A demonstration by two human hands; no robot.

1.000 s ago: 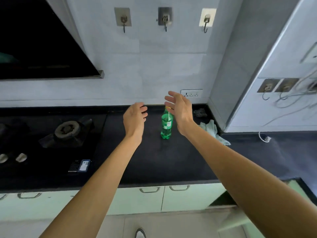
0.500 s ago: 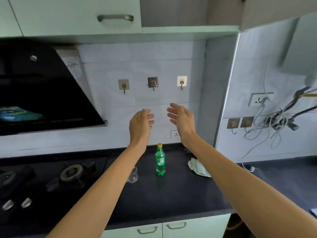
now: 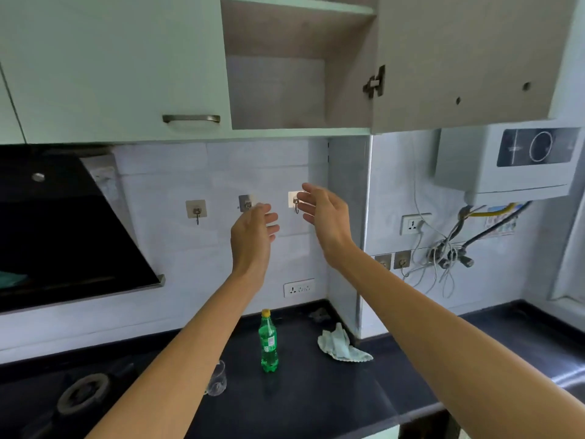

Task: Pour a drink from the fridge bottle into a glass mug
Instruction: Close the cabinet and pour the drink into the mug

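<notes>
Fingers (image 3: 269,218) of the left hand (image 3: 251,239) are lying loosely spread and slightly bent, holding nothing. Those of the right hand (image 3: 324,215) are fanning wide, palm turned inward, also gripping nothing. Both hands are hovering high in front of the tiled wall, just under the open cabinet (image 3: 285,99) and well above the countertop (image 3: 316,403).

The green bottle (image 3: 268,343) is standing upright toward the back edge of the countertop, with its yellow cap (image 3: 266,312) sitting on the neck. The glass mug (image 3: 218,379) is standing nearer the front and to the left, apart from the bottle and half hidden behind the left forearm. A crumpled cloth (image 3: 342,348) is lying near the back corner, and a gas burner (image 3: 84,395) is sitting toward the left end.

The pour is probably not yet beginning. Either the hands are heading for the cabinet or they are about to come down for the bottle. For a clean step, the left forearm is the thing to watch, since it is passing right over the mug and could tip it. The left hand is better placed to grip the bottle body, leaving the right to twist the cap. Drawing the mug clear of the burner first is likely worth it.
</notes>
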